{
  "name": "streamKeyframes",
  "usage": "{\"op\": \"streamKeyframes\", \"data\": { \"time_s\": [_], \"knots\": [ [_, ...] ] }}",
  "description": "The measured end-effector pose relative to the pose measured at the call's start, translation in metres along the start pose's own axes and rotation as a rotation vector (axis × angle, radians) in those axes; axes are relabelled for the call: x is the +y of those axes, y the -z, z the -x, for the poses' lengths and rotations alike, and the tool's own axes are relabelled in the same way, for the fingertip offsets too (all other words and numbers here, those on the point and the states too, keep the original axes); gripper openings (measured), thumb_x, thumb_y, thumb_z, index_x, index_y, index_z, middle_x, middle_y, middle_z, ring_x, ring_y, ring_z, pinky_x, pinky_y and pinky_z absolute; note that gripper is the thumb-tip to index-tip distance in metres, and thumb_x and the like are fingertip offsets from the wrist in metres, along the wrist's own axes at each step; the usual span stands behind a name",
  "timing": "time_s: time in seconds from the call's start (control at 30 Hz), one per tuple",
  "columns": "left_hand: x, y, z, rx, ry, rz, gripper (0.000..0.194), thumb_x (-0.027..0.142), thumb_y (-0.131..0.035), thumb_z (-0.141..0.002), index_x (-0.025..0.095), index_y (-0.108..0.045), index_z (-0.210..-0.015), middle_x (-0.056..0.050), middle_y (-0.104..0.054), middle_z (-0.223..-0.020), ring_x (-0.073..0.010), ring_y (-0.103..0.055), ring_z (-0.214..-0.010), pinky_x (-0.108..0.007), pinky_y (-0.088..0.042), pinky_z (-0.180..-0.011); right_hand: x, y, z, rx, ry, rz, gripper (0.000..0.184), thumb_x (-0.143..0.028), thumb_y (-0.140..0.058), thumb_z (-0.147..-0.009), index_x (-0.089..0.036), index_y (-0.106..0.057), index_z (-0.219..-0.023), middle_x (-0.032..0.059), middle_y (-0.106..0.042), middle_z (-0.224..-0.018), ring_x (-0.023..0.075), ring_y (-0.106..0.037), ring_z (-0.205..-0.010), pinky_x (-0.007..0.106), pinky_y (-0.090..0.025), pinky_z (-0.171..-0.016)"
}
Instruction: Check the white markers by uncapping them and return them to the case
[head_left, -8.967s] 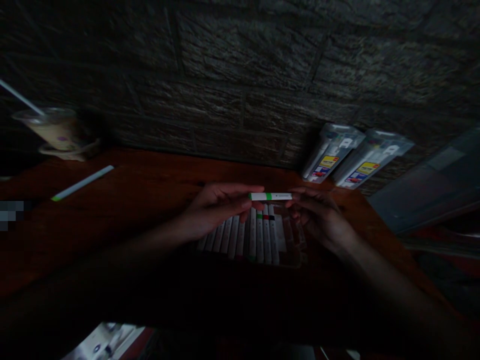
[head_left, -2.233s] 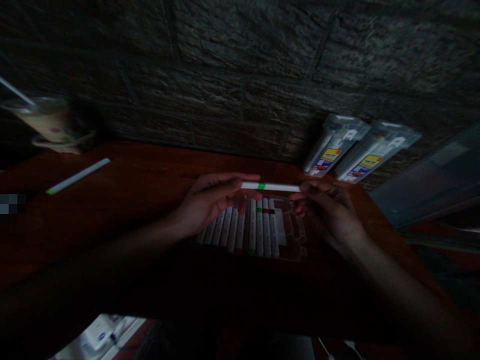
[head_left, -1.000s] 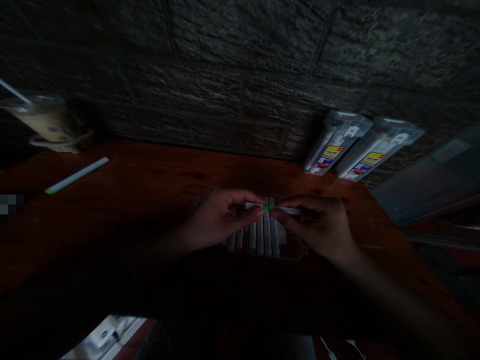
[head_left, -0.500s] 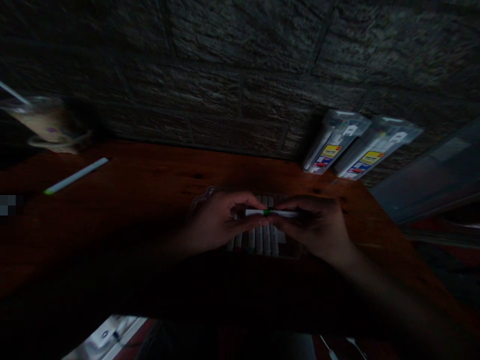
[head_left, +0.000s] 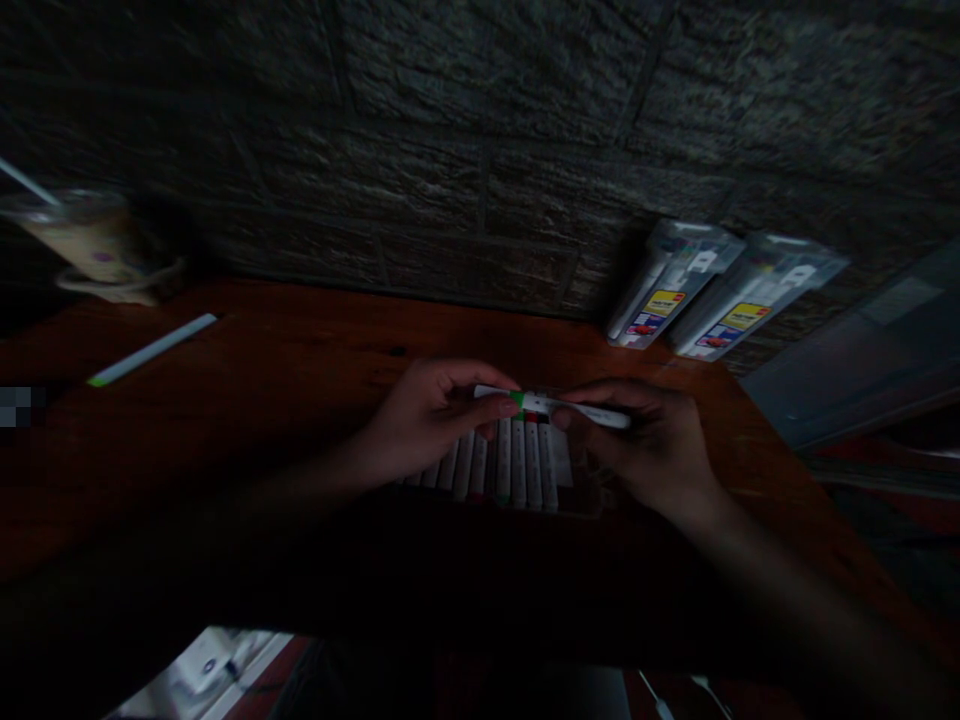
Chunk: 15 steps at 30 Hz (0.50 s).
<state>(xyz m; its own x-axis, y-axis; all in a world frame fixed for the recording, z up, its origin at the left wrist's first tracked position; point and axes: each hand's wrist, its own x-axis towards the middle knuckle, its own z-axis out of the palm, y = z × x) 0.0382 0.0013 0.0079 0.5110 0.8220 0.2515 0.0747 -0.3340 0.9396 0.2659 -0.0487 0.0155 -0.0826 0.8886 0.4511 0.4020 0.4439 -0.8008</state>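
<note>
Between my two hands lies a white marker (head_left: 537, 402) with a green band, held nearly level. My left hand (head_left: 429, 418) pinches its left end by the green band, thumb and forefinger closed on it. Closed on the white barrel further right is my right hand (head_left: 651, 432). Directly below, a row of white markers (head_left: 519, 470) lies side by side in a clear plastic case (head_left: 592, 500); red, green and black bands show on a few. My left hand and wrist hide part of the row.
A white marker with a lime end (head_left: 154, 350) lies on the wooden table (head_left: 315, 350) at left. Behind it stands a plastic drink cup (head_left: 94, 240) with a straw. Two clear marker cases (head_left: 664, 290) stand upright against the dark stone wall (head_left: 420, 150) at right.
Both hands have risen slightly with the marker, which now tilts down to the right. My left hand has shifted a little left, and more of the row below shows.
</note>
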Motion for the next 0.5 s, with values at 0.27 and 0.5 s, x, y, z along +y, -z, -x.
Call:
{"op": "streamKeyframes", "data": {
  "time_s": [0.27, 0.5],
  "knots": [
    [-0.0021, 0.0067, -0.0048, 0.039, 0.027, 0.037, 0.016, 0.027, -0.073, -0.089, 0.014, -0.075, -0.099, 0.001, -0.069, -0.066, -0.0108, -0.063, -0.059, -0.021, -0.049, -0.059, -0.0007, 0.0044, -0.0031, 0.067, -0.055, -0.109, 0.011, -0.026, -0.085, -0.077, -0.028, -0.082, -0.087, 0.0007, -0.081, -0.080, 0.0176, -0.074, -0.064, 0.029, -0.060, -0.058],
    [0.0003, 0.0083, -0.0074, 0.090, 0.084, 0.065, 0.016, 0.026, -0.071, -0.090, 0.014, -0.075, -0.100, -0.001, -0.071, -0.071, -0.0112, -0.063, -0.060, -0.021, -0.049, -0.058, 0.0016, 0.0074, -0.0044, 0.110, -0.150, -0.255, 0.010, -0.031, -0.086, -0.078, -0.028, -0.082, -0.087, 0.0001, -0.079, -0.074, 0.0136, -0.067, -0.057, 0.025, -0.054, -0.051]
  ]
}}
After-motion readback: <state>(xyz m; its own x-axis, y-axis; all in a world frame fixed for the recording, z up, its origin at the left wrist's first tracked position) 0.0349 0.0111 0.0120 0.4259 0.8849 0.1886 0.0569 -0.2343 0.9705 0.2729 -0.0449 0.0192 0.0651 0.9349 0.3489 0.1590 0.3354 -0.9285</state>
